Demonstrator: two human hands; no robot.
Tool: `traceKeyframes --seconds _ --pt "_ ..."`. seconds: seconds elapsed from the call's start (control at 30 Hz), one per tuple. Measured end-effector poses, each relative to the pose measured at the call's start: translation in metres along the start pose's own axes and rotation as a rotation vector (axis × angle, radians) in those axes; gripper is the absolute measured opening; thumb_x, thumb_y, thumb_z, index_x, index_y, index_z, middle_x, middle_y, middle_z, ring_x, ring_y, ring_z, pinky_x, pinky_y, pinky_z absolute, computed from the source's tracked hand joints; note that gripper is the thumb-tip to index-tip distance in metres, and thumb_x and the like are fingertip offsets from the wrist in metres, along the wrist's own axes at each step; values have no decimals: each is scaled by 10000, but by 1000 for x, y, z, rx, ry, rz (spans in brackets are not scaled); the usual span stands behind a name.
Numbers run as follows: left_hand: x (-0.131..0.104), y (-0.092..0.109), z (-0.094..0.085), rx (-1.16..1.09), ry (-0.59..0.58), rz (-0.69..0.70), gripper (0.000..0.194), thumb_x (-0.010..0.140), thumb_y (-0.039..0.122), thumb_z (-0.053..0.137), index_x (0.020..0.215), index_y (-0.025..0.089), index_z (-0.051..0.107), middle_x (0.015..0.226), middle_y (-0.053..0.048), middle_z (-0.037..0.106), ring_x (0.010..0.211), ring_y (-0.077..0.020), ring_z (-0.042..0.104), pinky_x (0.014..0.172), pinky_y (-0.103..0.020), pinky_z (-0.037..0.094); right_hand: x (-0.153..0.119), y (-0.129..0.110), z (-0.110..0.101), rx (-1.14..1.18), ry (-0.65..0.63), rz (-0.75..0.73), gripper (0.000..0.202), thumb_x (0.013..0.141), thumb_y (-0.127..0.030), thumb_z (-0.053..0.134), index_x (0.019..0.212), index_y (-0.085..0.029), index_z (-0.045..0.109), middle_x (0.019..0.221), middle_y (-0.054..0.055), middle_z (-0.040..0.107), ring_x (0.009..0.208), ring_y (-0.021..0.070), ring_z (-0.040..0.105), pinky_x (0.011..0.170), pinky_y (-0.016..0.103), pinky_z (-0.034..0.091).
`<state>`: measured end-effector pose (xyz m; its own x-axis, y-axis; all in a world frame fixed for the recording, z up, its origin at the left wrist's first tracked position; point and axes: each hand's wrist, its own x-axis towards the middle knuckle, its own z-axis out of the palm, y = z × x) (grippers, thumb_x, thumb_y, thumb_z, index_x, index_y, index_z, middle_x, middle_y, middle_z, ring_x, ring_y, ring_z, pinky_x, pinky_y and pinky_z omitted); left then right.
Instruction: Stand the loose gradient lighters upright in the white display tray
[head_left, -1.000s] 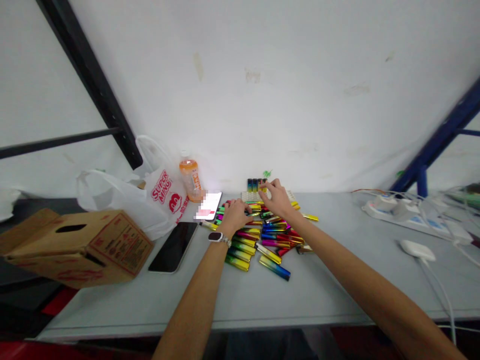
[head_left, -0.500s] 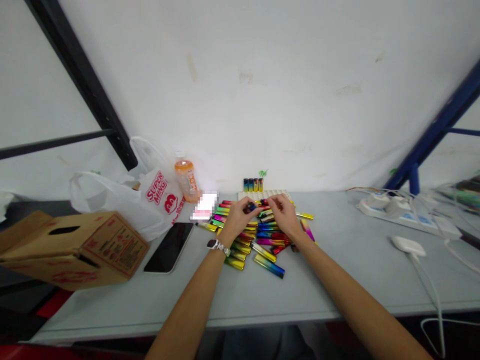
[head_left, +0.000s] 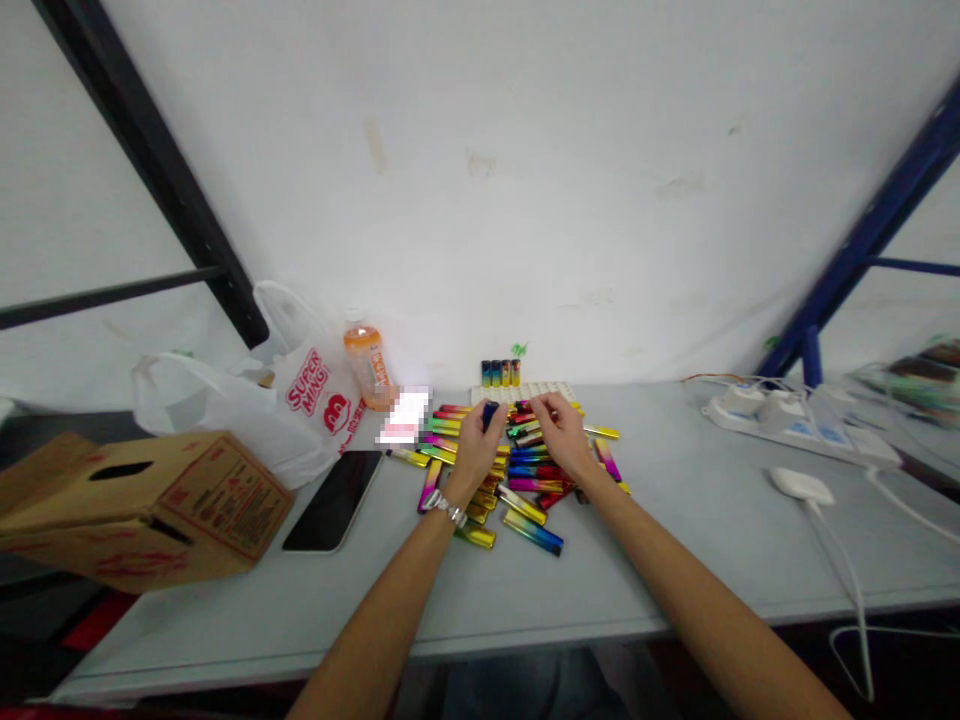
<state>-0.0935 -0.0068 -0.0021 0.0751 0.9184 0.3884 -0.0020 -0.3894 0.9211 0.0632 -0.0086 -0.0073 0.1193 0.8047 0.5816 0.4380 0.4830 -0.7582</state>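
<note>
My left hand (head_left: 478,445), with a silver watch on its wrist, is closed around a dark blue shiny tube (head_left: 489,413) whose end shows above the fingers. My right hand (head_left: 562,435) reaches over the pile with its fingers bent together at the pile's far side; what they hold, if anything, is hidden. Beneath and around both hands lie many metallic tubes in gradient colours, among them a yellow-blue tube (head_left: 532,532) in front. Just behind the hands is a white perforated tray (head_left: 555,391), with several upright tubes (head_left: 500,373) at its left end.
Left of the pile lie a black phone (head_left: 334,500) and a blurred-out bright screen (head_left: 405,415). Beyond stand an orange drink bottle (head_left: 369,362), a white plastic bag (head_left: 300,400) and a cardboard box (head_left: 150,510). A power strip (head_left: 802,425) and white charger (head_left: 801,485) are at right.
My left hand has turned more upright and drawn slightly apart from the right, with the dark tube now standing up in its grip. My right hand stays nearly in place. The view has shifted slightly.
</note>
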Motion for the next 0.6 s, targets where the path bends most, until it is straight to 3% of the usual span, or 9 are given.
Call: traceKeyframes --seconds 0.1,0.23,0.6 --pt "0 1 0 237 57 45 485 895 526 513 568 199 367 521 61 323 502 -84 312 500 -246 233 -1 -1 2 14 -13 2 298 952 -432 494 801 -203 611 800 19 588 779 184 553 733 311 429" --pt "0 1 3 410 93 17 444 880 446 480 527 199 374 497 53 343 498 -93 318 513 -262 214 -2 -3 4 22 -37 2 295 951 -429 494 802 -203 611 800 19 598 777 185 554 728 311 428" --pt "-5 5 4 434 101 14 493 907 509 465 533 202 372 497 49 368 490 -101 326 512 -266 215 -2 -6 3 21 -68 25 323 955 -457 477 819 -200 618 810 26 619 774 186 560 719 311 438"
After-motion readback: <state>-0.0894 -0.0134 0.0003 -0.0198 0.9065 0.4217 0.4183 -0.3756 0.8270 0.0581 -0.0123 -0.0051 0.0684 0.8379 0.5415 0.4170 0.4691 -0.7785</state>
